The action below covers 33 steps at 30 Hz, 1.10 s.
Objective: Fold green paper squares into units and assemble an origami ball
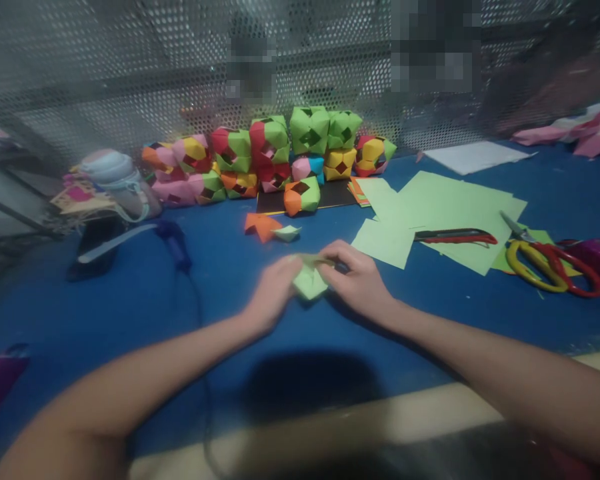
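A small folded piece of light green paper [310, 283] is held between my two hands, just above the blue table [220, 360]. My left hand [276, 288] grips its left side, fingers closed. Across from it, my right hand [357, 277] pinches the right side with thumb and bent fingers. The paper's top edge is partly covered by my fingertips. Just beyond my hands lie an orange folded paper piece [261, 227] and a pale green folded piece [287, 233], touching or nearly so.
Stacked colourful paper cubes [269, 143] line the back by a perforated metal screen [180, 73]. To the right lie green paper sheets [430, 203], a red-and-black cutter [457, 237] and scissors [543, 267]. Leftward are a blue glue gun [175, 245], its cord, a phone [93, 250] and a bottle [117, 180].
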Available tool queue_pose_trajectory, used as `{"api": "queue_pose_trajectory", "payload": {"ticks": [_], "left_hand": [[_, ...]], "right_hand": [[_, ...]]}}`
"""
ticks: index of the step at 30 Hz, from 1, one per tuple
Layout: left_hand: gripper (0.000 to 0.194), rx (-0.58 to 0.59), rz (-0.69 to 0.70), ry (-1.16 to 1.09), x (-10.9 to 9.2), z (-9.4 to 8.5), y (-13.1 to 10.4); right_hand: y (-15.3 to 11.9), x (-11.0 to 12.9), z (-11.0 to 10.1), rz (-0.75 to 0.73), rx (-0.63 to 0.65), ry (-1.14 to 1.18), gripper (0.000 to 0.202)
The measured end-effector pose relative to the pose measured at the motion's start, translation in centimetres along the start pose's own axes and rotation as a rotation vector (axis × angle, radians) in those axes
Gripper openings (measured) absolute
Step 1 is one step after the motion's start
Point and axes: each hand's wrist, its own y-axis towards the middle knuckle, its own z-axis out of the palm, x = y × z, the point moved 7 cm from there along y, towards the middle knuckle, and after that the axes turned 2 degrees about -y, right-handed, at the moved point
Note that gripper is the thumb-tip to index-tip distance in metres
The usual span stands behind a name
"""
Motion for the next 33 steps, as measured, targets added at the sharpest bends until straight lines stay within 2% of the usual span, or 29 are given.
{"api": "queue_pose_trajectory", "payload": {"ticks": [5,16,22,33], "left_hand": [[0.022,0.022,0.049,0.085,-0.4,-0.1,0.0],[0.022,0.041,0.17,0.363,-1.0,-0.6,0.0],[0.027,0.027,0.126,0.292,-1.4,-0.3,-0.1],[0.029,-0.029,0.106,0.214,-1.2,-0.4,-0.3]], "right_hand": [[-0.1,0.1,0.1,-0.012,0.018,0.009,0.018],[-0.1,-0.4,0.3,0.014,0.062,0.026,0.02],[-0.1,-0.8,0.6,0.149,0.088,0.013,0.007],[-0.3,-1.6,1.0,0.351,0.136,0.108,0.014]]}}
